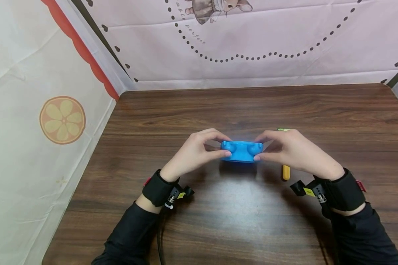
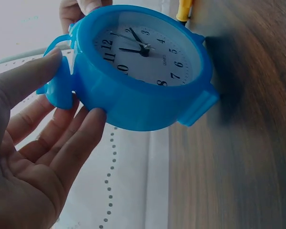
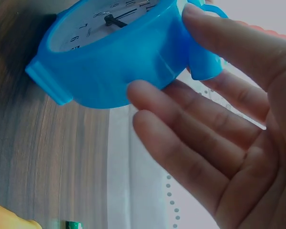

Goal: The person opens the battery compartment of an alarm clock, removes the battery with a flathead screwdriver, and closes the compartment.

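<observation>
Both hands pinch a blue alarm clock point(image 1: 241, 151) at mid-table point(image 1: 219, 106): left hand point(image 1: 194, 152) holds its left side, right hand point(image 1: 293, 151) its right (face toward the wood). A yellow tool point(image 1: 286, 172) lies just beside the right hand; the table edges are well apart from the clock.

A: so what's in the middle of the frame?

B: a blue alarm clock point(image 2: 133, 102), white dial facing the camera, black numerals and hands. It's tipped so the 12 sits toward the upper left and its two stubby feet point right, close to the wooden counter point(image 2: 238, 167) filling the right side.

A: and the left hand point(image 2: 26, 157)?

B: lower left, palm open toward us. Thumb presses the clock's blue bell at the left, a fingertip touches the rim underneath. More fingers point(image 2: 78, 7) at the top edge, behind the clock. Something yellow point(image 2: 185, 10) pokes in at the top too, can't tell what.
</observation>
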Tool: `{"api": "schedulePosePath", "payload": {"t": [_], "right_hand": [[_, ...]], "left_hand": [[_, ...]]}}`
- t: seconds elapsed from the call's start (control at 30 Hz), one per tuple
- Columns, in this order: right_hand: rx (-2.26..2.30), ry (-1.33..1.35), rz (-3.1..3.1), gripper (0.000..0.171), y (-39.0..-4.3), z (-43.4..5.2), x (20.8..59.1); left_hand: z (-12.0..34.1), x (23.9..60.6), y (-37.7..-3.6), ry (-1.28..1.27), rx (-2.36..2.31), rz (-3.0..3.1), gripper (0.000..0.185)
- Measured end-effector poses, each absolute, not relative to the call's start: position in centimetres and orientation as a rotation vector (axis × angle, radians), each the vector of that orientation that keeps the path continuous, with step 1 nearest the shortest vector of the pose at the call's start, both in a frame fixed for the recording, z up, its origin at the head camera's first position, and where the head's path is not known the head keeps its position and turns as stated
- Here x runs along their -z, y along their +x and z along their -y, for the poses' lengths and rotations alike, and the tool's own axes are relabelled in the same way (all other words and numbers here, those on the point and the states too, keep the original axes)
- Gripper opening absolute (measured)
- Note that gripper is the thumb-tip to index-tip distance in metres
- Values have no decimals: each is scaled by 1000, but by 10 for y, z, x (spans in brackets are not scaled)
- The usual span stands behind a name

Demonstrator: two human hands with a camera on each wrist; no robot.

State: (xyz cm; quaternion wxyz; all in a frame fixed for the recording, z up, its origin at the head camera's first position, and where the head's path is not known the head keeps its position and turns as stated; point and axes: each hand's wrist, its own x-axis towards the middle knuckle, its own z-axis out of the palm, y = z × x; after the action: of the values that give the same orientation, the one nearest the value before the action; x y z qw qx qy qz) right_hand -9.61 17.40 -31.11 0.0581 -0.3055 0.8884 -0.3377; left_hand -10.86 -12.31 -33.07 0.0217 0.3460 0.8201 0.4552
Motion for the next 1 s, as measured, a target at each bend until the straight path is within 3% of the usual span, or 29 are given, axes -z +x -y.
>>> {"api": "schedulePosePath", "payload": {"t": [0.3, 0.63, 1.0], "right_hand": [[1116, -981, -2747, 32, -96, -173, 310], [1213, -718, -2584, 42, -103, -169, 322], [1184, -609, -2406, 49, -113, -171, 342]], "left_hand": [[122, 329, -107, 986, -1537, -2577, 34], [118, 333, -110, 663, -1475, -2570, 33], [115, 354, -118, 554, -1369, -2521, 36]]}}
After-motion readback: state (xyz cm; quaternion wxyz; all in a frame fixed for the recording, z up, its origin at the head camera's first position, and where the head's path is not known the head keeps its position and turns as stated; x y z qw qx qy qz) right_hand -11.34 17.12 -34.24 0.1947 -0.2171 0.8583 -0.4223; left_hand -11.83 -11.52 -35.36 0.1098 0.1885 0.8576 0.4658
